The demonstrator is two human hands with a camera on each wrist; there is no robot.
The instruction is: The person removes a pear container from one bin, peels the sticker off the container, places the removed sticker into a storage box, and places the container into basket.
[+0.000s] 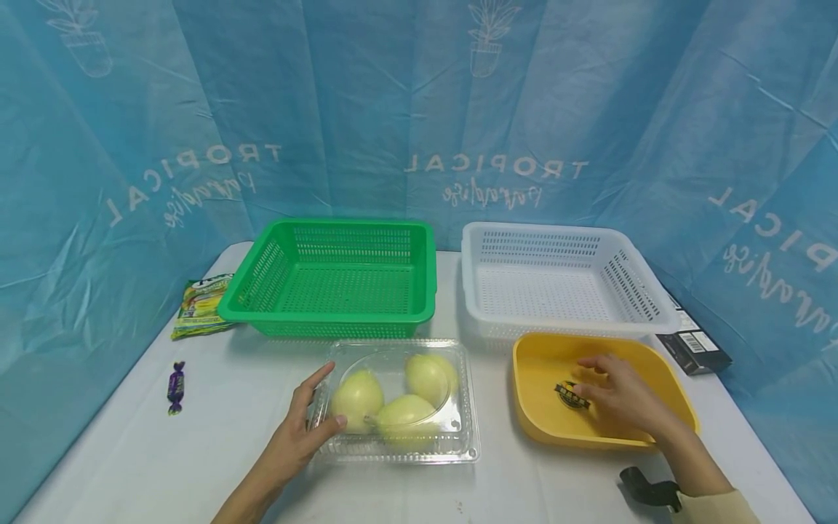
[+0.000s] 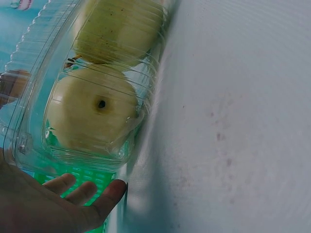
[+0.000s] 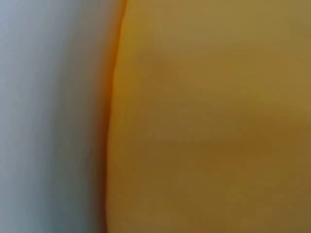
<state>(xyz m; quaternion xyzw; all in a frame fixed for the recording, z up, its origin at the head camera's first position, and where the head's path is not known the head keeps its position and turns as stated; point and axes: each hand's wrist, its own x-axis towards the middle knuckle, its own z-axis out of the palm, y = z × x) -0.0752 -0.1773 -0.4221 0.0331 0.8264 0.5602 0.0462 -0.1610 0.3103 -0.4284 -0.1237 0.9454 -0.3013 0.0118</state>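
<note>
A clear plastic clamshell box (image 1: 419, 453) holds three pale yellow-green pears (image 1: 407, 416), with its lid down. At its left end is my left hand (image 1: 294, 440), thumb at the front left corner and fingers spread along the side. In the left wrist view, those fingers (image 2: 81, 193) are extended beside the box's end. My right hand (image 1: 618, 393) is inside a yellow basin (image 1: 533, 426), thumb and forefinger apart. Close to the thumb tip lies a small black-and-gold label (image 1: 572, 395); whether they touch, I cannot tell. The right wrist view shows only the blurred yellow basin (image 3: 209, 121).
Behind stand a green basket (image 1: 353, 287) and a white basket (image 1: 537, 287). A green-and-yellow snack packet (image 1: 201, 306) and a purple wrapped candy (image 1: 175, 388) lie at the left. A black box (image 1: 697, 353) sits right of the white basket. Blue curtains surround the table.
</note>
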